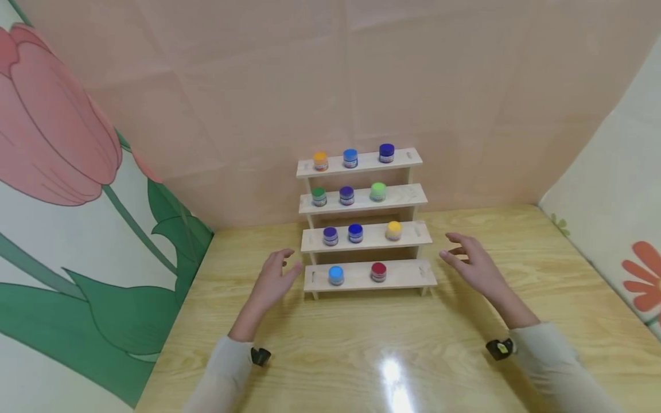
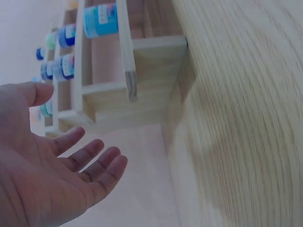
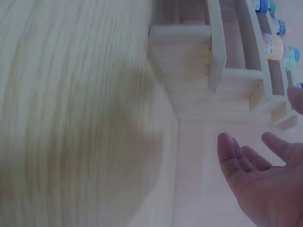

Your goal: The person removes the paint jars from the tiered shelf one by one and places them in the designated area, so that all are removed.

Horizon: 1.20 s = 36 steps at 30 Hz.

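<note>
A four-tier wooden rack [image 1: 403, 275] stands on the table, bearing several small paint jars. On its lowest tier are a light blue jar [image 1: 336, 275] and a red jar [image 1: 378, 272]. Higher up sit purple, blue, yellow, green and orange jars, among them a yellow jar [image 1: 394, 230] and an orange jar [image 1: 321, 161]. My left hand [image 1: 275, 280] hovers left of the rack, fingers loosely bent, holding nothing. On the other side, my right hand [image 1: 475, 265] is likewise raised and holds nothing. Both wrist views show a gap between hand and rack.
The wood-grain table [image 1: 330, 350] extends around the rack and reflects a bright light at the front. A plain pinkish backdrop [image 1: 258, 86] rises behind it. Panels with painted flowers flank the table, with a large tulip [image 1: 62, 115] at the left.
</note>
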### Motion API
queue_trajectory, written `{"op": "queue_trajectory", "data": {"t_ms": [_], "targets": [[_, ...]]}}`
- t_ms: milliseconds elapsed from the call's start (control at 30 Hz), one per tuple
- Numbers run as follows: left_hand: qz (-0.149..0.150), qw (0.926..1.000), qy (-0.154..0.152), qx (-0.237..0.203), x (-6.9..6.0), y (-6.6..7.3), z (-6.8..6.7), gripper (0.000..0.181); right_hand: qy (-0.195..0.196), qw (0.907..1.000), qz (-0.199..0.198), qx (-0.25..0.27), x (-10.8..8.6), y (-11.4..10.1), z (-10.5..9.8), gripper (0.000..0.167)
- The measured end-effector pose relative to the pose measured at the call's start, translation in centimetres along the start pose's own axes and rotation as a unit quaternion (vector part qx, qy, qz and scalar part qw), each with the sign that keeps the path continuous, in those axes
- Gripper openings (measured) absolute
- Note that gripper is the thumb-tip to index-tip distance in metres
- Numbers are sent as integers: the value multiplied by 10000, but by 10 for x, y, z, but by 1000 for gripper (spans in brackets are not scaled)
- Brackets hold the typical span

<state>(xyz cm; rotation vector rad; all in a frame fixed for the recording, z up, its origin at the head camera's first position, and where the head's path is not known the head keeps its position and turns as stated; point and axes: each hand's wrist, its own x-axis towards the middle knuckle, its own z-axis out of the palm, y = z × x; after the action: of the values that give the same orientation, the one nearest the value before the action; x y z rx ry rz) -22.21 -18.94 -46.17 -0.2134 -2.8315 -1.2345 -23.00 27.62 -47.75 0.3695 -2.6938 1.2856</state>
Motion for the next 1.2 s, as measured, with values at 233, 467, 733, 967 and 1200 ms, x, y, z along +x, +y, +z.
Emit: {"op": "queue_trajectory", "data": {"t_ms": [233, 467, 733, 967, 1200], "targets": [[14, 9990, 180, -415, 0, 13, 13, 49, -330, 9892, 750, 1214, -1, -2, 6, 62], [169, 9934, -56, -1133, -4, 16, 23, 53, -424, 9700, 1229, 2055, 1, -3, 14, 55], [346, 9868, -180, -1569, -3, 16, 34, 53, -656, 9516, 1562, 2565, 5, 1, 20, 53], [340, 9844, -276, -1706, -4, 17, 43, 52, -961, 9412, 1817, 2681, 6, 1, 21, 53], [268, 9795, -425, -1950, -3, 18, 53, 53, -1203, 9334, 2170, 2594, 8, -2, 21, 57]]}}
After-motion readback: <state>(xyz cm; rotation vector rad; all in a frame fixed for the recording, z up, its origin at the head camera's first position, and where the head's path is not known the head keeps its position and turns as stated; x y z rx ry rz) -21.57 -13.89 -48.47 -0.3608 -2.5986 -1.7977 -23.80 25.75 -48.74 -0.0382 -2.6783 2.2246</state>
